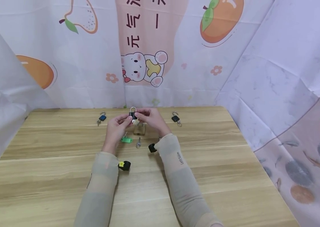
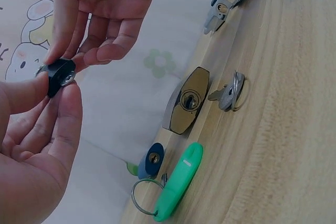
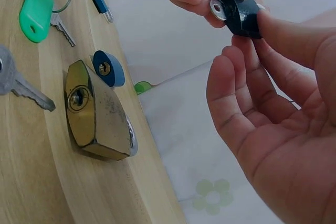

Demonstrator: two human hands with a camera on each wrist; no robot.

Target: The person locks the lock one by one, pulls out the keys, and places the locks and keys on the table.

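A small black padlock is held up between both hands, its silver shackle pointing upward. My left hand pinches one side of it between thumb and fingers, and my right hand pinches the other side. In the left wrist view the keyhole face of the black padlock is turned toward the camera. Below the hands a brass padlock stands on the table, keyhole facing me. Nearer lie a loose key and a key with a green tag. A blue padlock sits beside the brass one.
At the back left lies a small blue padlock with keys, its shackle up. A dark padlock with keys lies at the back right. The wooden table ends at a printed curtain.
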